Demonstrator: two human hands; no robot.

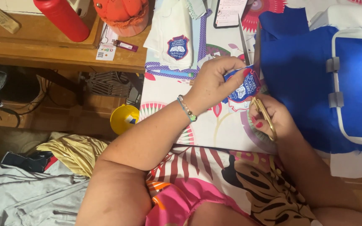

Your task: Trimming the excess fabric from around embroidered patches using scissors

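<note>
Presently: one blue fabric sheet (298,79) on the patterned table (168,90); two white garments (170,29) behind. Left hand (214,81) pinches one embroidered blue patch (243,88) beside that sheet. Right hand (273,119) is closed round one pair of gold scissors (265,115), just below the patch.

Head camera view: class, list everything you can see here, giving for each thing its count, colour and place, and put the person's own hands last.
Embroidered badge: one, blue with white and red, centre, pinched by the left hand.
Scissors: one pair, gold, in the right hand below the badge.
Blue fabric: one piece, right, partly in a white embroidery hoop frame.
White garment: one, with a badge, top centre.
Phone: one, dark, top centre.
Bottle: one, red, on the wooden desk top left.
Yellow bowl: one, on the floor.
Grey clothes: a heap, bottom left.
Left hand: holds the badge.
Right hand: grips the scissors.
</note>
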